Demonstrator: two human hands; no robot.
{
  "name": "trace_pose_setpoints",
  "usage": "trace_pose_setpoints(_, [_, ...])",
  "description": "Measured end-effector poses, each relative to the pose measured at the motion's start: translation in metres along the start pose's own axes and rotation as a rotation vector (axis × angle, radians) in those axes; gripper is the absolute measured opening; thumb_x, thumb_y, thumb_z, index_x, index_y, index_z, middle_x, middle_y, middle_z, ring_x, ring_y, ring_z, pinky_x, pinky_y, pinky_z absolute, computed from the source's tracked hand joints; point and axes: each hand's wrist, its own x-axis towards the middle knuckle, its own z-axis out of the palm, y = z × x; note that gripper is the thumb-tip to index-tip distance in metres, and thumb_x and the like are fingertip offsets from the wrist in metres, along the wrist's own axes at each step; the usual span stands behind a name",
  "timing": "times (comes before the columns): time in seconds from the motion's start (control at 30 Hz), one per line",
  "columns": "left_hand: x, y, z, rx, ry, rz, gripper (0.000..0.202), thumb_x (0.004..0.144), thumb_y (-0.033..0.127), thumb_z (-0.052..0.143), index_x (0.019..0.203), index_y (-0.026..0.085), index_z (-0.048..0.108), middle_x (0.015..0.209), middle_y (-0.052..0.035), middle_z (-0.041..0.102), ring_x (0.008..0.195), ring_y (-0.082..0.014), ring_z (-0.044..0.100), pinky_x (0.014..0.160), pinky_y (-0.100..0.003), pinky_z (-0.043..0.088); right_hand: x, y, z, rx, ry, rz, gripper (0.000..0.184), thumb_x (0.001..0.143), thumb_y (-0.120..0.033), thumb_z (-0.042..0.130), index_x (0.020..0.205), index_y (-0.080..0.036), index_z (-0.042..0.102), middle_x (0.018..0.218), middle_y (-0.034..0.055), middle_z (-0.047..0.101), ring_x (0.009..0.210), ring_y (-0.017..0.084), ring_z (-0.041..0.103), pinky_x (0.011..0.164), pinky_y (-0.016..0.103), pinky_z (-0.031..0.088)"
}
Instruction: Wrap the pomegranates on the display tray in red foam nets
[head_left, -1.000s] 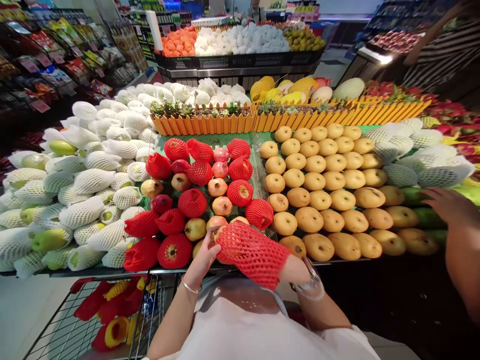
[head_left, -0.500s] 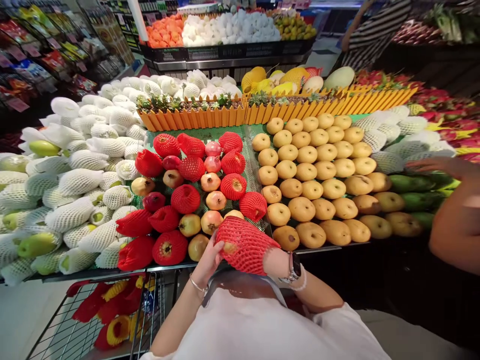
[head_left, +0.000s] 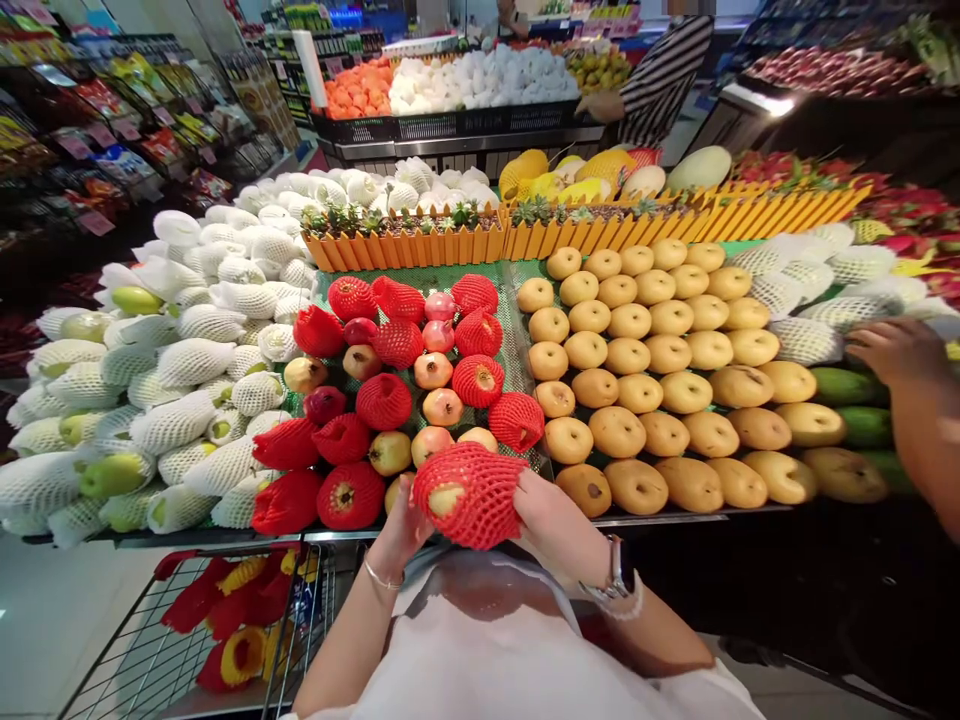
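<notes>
A pomegranate in a red foam net sleeve is between my two hands, in front of my body and just over the display's front edge. Its pale yellow skin shows through an opening in the net. My left hand closes round the left side, thumb upward. At the sleeve's right end, my right hand has its fingers hidden in or behind the net. Right behind lie more pomegranates, some bare, others in red net sleeves.
Rows of yellow-brown pears lie right of the pomegranates, white-netted fruit left. Beneath the left edge stands a wire cart holding red and yellow foam nets. Another person's hand reaches over green fruit at right. An orange picket planter runs behind.
My right hand has drawn back out of the net, which covered it to the wrist before. The sleeved pomegranate has turned. The view has shifted slightly, and the other person's hand has come down.
</notes>
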Motion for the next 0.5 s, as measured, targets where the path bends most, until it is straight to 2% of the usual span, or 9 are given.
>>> trace_pose_setpoints(0.1, [-0.007, -0.006, 0.011, 0.08, -0.006, 0.008, 0.062, 0.065, 0.051, 0.082, 0.116, 0.018, 0.067, 0.123, -0.0122, 0.068, 0.133, -0.0334, 0.048, 0.115, -0.048, 0.035, 0.004, 0.001, 0.008, 0.049, -0.047, -0.051, 0.034, 0.085, -0.005, 0.05, 0.116, -0.012, 0.062, 0.118, 0.0149, 0.063, 0.114, 0.025, 0.058, 0.104, 0.046, 0.05])
trace_pose_setpoints(0.17, [-0.008, -0.01, 0.017, 0.092, 0.05, 0.05, 0.061, 0.066, 0.043, 0.083, 0.118, 0.018, 0.066, 0.127, -0.0119, 0.066, 0.133, -0.033, 0.049, 0.116, -0.049, 0.033, 0.003, 0.002, 0.007, 0.074, -0.023, -0.065, 0.033, 0.086, -0.007, 0.05, 0.117, -0.011, 0.062, 0.12, 0.016, 0.063, 0.114, 0.026, 0.058, 0.103, 0.047, 0.051])
trace_pose_setpoints(0.3, [-0.003, -0.009, 0.025, -0.032, 0.203, 0.187, 0.057, 0.07, 0.055, 0.076, 0.111, 0.017, 0.068, 0.118, -0.0107, 0.071, 0.129, -0.0336, 0.053, 0.113, -0.051, 0.037, -0.006, 0.008, 0.003, 0.19, 0.126, -0.097, 0.032, 0.091, -0.009, 0.044, 0.116, -0.017, 0.063, 0.11, 0.0111, 0.069, 0.103, 0.022, 0.066, 0.09, 0.039, 0.058])
trace_pose_setpoints(0.37, [0.0, -0.004, 0.026, -0.1, 0.234, 0.239, 0.059, 0.067, 0.059, 0.076, 0.109, 0.018, 0.069, 0.114, -0.0092, 0.073, 0.128, -0.0325, 0.054, 0.113, -0.048, 0.038, -0.009, 0.011, 0.009, 0.309, 0.27, -0.137, 0.035, 0.094, -0.01, 0.044, 0.121, -0.024, 0.061, 0.111, 0.0058, 0.069, 0.108, 0.019, 0.065, 0.094, 0.036, 0.056])
trace_pose_setpoints(0.4, [0.001, -0.001, 0.026, -0.126, 0.244, 0.247, 0.06, 0.065, 0.06, 0.078, 0.108, 0.019, 0.07, 0.113, -0.0079, 0.074, 0.128, -0.0315, 0.054, 0.112, -0.046, 0.039, -0.009, 0.012, 0.016, 0.386, 0.392, -0.124, 0.036, 0.095, -0.013, 0.044, 0.125, -0.028, 0.058, 0.117, 0.0047, 0.067, 0.115, 0.018, 0.062, 0.099, 0.038, 0.053])
trace_pose_setpoints(0.47, [0.001, 0.002, 0.026, -0.156, 0.239, 0.229, 0.059, 0.062, 0.059, 0.08, 0.107, 0.021, 0.071, 0.114, -0.0057, 0.074, 0.128, -0.0295, 0.055, 0.112, -0.043, 0.041, -0.004, 0.013, 0.037, 0.558, 0.661, -0.004, 0.041, 0.097, -0.028, 0.045, 0.138, -0.03, 0.045, 0.135, 0.008, 0.056, 0.131, 0.022, 0.05, 0.107, 0.045, 0.046])
trace_pose_setpoints(0.5, [0.0, 0.002, 0.026, -0.158, 0.221, 0.207, 0.058, 0.063, 0.059, 0.08, 0.107, 0.022, 0.071, 0.115, -0.0055, 0.073, 0.128, -0.029, 0.054, 0.111, -0.042, 0.042, 0.0, 0.013, 0.048, 0.618, 0.731, 0.08, 0.051, 0.096, -0.04, 0.045, 0.144, -0.028, 0.033, 0.143, 0.0119, 0.047, 0.135, 0.024, 0.045, 0.108, 0.048, 0.044])
